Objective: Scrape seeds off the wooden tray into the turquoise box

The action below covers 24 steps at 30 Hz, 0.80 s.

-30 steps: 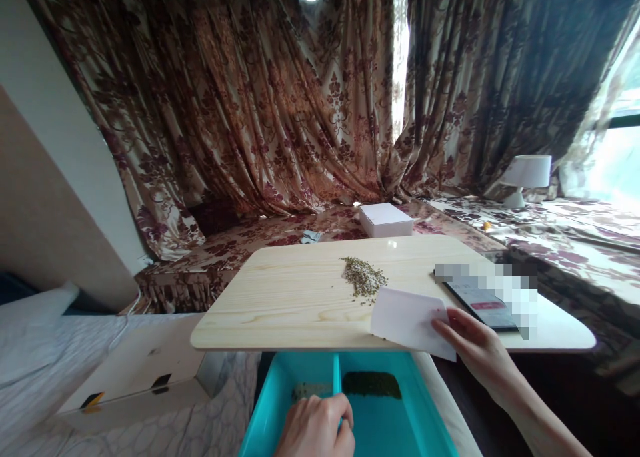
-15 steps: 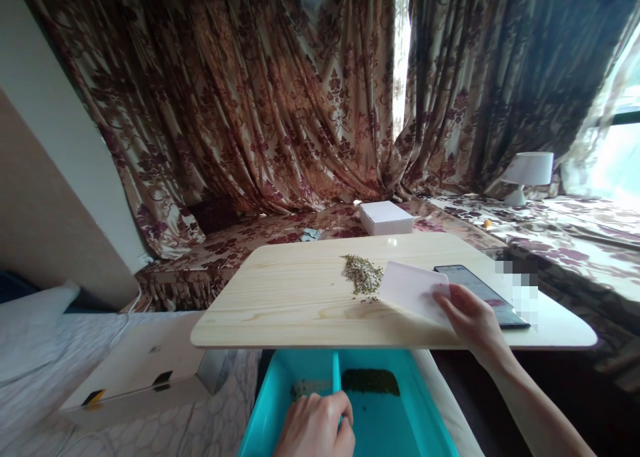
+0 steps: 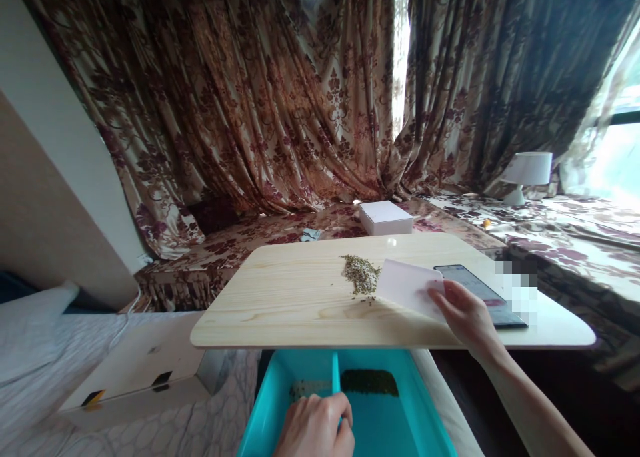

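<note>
In my right hand (image 3: 467, 310) is a thin, translucent white plastic sheet (image 3: 407, 287), pinched at its right end. Its left edge is at the right side of a loose pile of small greenish-brown grains (image 3: 361, 274) on the pale wooden tabletop (image 3: 280, 297). Below the table's front edge is a turquoise bin (image 3: 425, 420) with a divider. My left hand (image 3: 317, 427) is closed over that divider, its fingertips partly hidden. Dark green grains (image 3: 370, 381) lie at the far end of the right compartment. A few scattered grains (image 3: 305, 389) show in the left one.
A tablet (image 3: 480, 290) lies on the table, just behind and right of my right hand. Beyond the table are a white box (image 3: 385, 215) and a lamp (image 3: 527, 173). A large flat carton (image 3: 145, 363) rests on the bed to the left.
My right hand has shifted the plastic sheet slightly left, closer against the pile of grains. My left hand stays in place on the bin.
</note>
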{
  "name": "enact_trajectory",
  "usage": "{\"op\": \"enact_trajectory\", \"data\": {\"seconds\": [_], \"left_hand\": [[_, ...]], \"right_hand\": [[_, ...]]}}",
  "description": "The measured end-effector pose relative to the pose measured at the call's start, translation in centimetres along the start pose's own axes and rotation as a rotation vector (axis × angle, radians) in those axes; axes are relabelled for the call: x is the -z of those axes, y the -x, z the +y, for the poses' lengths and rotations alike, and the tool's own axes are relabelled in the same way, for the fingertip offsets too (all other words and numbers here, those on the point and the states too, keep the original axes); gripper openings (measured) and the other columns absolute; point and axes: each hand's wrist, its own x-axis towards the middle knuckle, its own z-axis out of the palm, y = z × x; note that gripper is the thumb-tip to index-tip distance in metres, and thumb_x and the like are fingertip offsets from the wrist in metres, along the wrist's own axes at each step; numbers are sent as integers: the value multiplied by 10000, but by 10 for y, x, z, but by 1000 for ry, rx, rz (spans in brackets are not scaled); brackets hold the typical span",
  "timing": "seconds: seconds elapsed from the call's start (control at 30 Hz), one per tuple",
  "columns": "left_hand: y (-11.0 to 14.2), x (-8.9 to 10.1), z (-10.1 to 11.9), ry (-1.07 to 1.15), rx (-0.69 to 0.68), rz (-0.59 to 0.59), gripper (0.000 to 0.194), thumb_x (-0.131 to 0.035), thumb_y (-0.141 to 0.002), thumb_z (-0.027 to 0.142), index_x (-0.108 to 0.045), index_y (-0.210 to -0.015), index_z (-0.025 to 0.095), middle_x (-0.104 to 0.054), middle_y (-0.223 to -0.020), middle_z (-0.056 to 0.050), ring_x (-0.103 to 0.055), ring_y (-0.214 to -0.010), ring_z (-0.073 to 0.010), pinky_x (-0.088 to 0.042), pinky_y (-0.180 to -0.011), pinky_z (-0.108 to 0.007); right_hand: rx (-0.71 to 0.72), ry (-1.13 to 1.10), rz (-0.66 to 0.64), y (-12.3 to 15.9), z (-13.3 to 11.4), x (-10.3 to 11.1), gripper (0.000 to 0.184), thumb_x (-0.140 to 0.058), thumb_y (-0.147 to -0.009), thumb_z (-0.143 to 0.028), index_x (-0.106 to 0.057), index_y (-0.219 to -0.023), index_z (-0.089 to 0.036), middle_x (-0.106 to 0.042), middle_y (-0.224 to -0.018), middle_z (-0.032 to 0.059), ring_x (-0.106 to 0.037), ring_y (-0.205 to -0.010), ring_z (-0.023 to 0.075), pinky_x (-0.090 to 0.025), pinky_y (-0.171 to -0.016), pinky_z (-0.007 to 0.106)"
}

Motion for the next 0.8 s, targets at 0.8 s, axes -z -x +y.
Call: {"op": "enact_trajectory", "data": {"seconds": [0.8], "left_hand": [[-4, -4, -4, 18, -10, 9, 310, -419, -819, 212, -678, -975, 281, -687, -975, -39, -601, -979, -230, -416, -870, -310]], "right_hand": [[-54, -24, -11, 4, 0, -4, 328, -713, -584, -431, -691, -792, -178, -755, -772, 85, -693, -698, 241, -528, -589, 297]]}}
